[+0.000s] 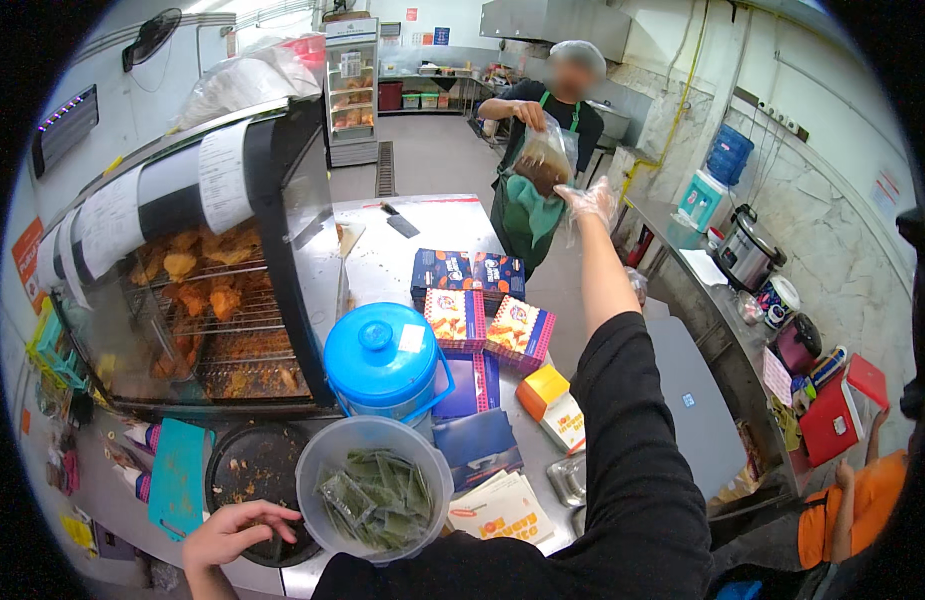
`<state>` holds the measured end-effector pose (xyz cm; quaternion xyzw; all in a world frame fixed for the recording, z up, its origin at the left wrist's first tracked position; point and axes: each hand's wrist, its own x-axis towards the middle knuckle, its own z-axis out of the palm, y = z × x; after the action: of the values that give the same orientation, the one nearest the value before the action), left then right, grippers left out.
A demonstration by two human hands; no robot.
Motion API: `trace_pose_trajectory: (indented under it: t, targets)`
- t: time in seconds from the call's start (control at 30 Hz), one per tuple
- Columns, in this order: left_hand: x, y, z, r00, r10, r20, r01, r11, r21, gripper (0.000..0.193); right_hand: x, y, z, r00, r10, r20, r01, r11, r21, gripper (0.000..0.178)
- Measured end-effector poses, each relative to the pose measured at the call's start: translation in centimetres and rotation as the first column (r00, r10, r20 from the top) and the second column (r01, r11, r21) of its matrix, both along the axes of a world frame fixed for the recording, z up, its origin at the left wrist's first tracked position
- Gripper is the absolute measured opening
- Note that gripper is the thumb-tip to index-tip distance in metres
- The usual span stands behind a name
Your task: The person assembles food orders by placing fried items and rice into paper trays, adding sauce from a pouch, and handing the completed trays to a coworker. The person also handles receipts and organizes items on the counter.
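My right hand (589, 203), in a clear plastic glove, stretches far forward with its fingers extended. It is close beside a clear plastic bag of brown contents (544, 162); whether it touches the bag I cannot tell. A co-worker (557, 130) in a hair net and green apron grips the bag by its top. My left hand (244, 535) is bare, fingers loosely bent and apart, holding nothing, over the edge of a round dark tray (225, 470) with crumbs. Next to it stands a clear plastic tub (437, 490) full of small green sachets (377, 495).
A glass warmer (287, 230) with fried chicken stands left. Beside it are a blue lidded pail (380, 355), printed food boxes (455, 318) and a teal cutting board (178, 470). A grey laptop (690, 400) lies right. Someone in orange (852, 510) is at far right.
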<state>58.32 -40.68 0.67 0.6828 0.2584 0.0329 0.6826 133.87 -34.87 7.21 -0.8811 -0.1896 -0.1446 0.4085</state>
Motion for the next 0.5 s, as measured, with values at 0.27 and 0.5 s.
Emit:
trace_pose_trajectory:
  t: [0.27, 0.5]
  targets:
    - [1.1, 1.6, -0.1, 0.991, 0.131, -0.02, -0.13, 0.99, 0.049, 0.039, 3.1, 6.8, -2.7, 0.989, 0.126, -0.076, -0.14, 0.965, -0.223, 0.105]
    - [-2.2, 1.2, -0.7, 0.978, 0.206, 0.026, -0.207, 0.978, 0.036, 0.043, 1.2, 4.0, -7.4, 0.886, 0.384, -0.258, -0.455, 0.824, -0.337, 0.05]
